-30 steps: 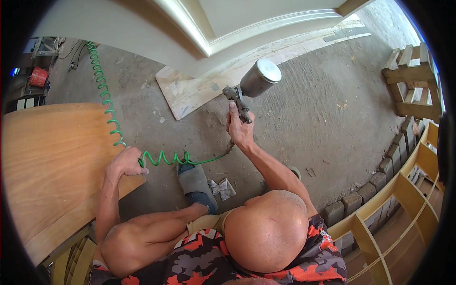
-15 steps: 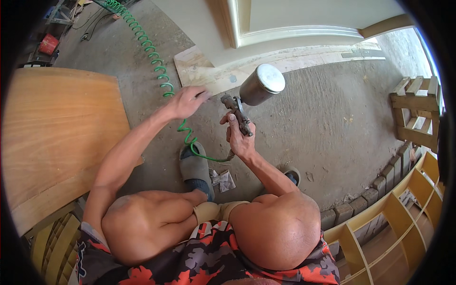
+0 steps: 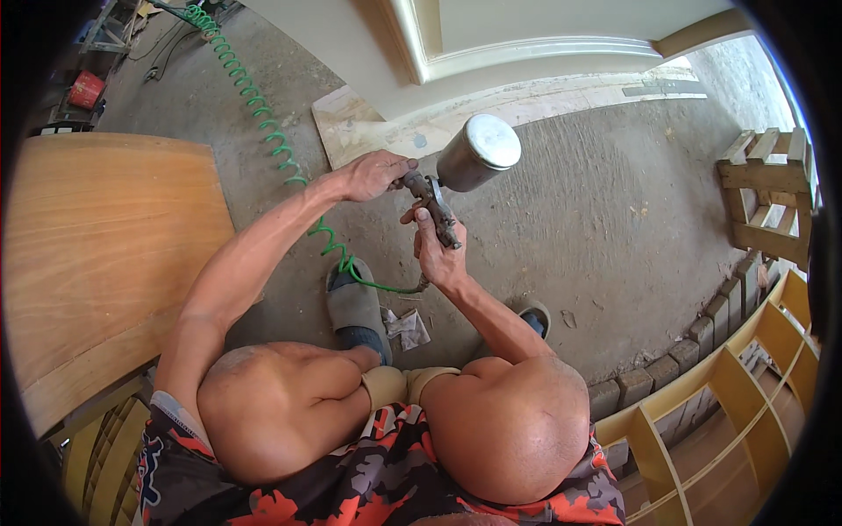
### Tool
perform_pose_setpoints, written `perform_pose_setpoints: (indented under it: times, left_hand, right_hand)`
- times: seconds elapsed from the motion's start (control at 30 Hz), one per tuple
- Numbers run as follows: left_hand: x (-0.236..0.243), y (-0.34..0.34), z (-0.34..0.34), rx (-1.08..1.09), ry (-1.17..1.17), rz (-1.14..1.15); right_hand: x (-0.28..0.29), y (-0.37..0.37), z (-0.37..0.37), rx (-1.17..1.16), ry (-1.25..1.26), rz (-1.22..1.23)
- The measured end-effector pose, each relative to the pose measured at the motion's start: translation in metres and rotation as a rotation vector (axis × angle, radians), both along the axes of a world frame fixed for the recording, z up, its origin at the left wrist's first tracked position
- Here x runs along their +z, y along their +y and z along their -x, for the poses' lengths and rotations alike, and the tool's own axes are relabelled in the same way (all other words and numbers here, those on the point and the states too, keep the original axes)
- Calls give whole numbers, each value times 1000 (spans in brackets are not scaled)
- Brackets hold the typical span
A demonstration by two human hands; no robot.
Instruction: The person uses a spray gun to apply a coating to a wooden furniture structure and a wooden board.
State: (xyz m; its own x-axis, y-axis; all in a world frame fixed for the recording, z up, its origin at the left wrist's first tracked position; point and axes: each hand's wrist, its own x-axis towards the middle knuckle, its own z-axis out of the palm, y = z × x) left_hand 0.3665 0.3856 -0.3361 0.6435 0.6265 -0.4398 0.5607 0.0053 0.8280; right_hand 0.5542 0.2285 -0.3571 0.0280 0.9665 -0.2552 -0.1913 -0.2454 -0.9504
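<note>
Since the earlier frame, the left hand [image 3: 377, 175] has left the green coiled hose [image 3: 246, 89] and come up to the front end of the spray gun [image 3: 428, 195]. Nearest, beyond the bent knees [image 3: 504, 430], the right hand [image 3: 441, 254] has its grip wrapped around the gun's handle, the forearm reaching forward, apparently to keep the gun clear of the legs. The hose meets the handle's base below that hand, and its slack curls over the floor by the left slipper [image 3: 355, 311], probably leaving the gun free to move. Just farther, the left fingertips meet the gun's front end; whether that grip pinches or merely touches, I cannot tell. The metal cup [image 3: 465, 167] leans with its lid upward, perhaps so nothing spills. Beyond, a pale board [image 3: 351, 123] lies along the foot of the white panelled piece [image 3: 544, 39], likely to keep it off the dusty floor.
</note>
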Motion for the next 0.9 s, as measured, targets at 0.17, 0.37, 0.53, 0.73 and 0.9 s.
perform_pose_setpoints:
  times: [0.17,0.37,0.53,0.73,0.9]
  left_hand:
    - [-10,5,2,9,21,90]
    - [-35,-15,56,69,401,-503]
    - [-28,-52,143,-63,905,-553]
    - [-17,-70,193,-92,1010,-215]
    - [-18,-75,206,-169,1009,-90]
  right_hand:
    - [-8,0,0,-6,9,14]
    - [-25,12,0,5,38,43]
    - [-31,19,3,-84,52,63]
    - [-30,42,-9,-121,75,123]
    - [-28,68,-47,-269,91,58]
